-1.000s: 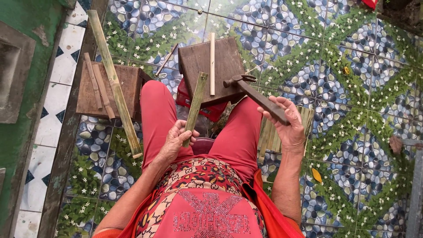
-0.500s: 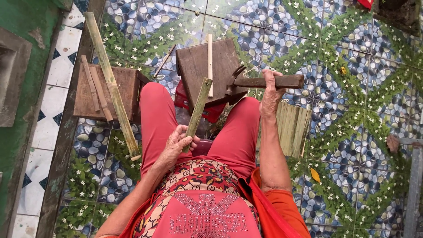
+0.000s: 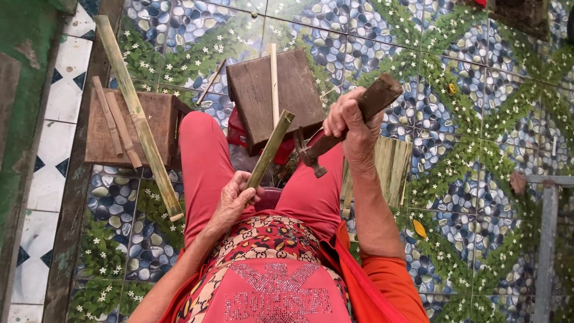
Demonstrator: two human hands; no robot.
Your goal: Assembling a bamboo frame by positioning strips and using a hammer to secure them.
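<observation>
My left hand [image 3: 232, 199] grips the lower end of a short green bamboo stick [image 3: 272, 147], which stands tilted between my knees with its top near a brown wooden block [image 3: 257, 90]. A thin pale bamboo sliver [image 3: 274, 75] lies across that block. My right hand [image 3: 348, 119] is raised and closed around the brown wooden handle of a cleaver-like tool [image 3: 350, 124], whose dark metal head points down beside the stick's upper part. I sit with my legs in red trousers [image 3: 203, 161].
A second wooden block [image 3: 161, 113] at the left carries a long green bamboo pole [image 3: 139, 116] and two short brown sticks [image 3: 116, 125]. Split bamboo pieces [image 3: 391, 170] lie right of my leg. The floor is patterned pebble tile [image 3: 466, 107]; a grey metal frame [image 3: 547, 239] stands at right.
My right hand has swung the tool from the right and low, up and over toward the top of the bamboo stick. The left hand has kept hold of the stick.
</observation>
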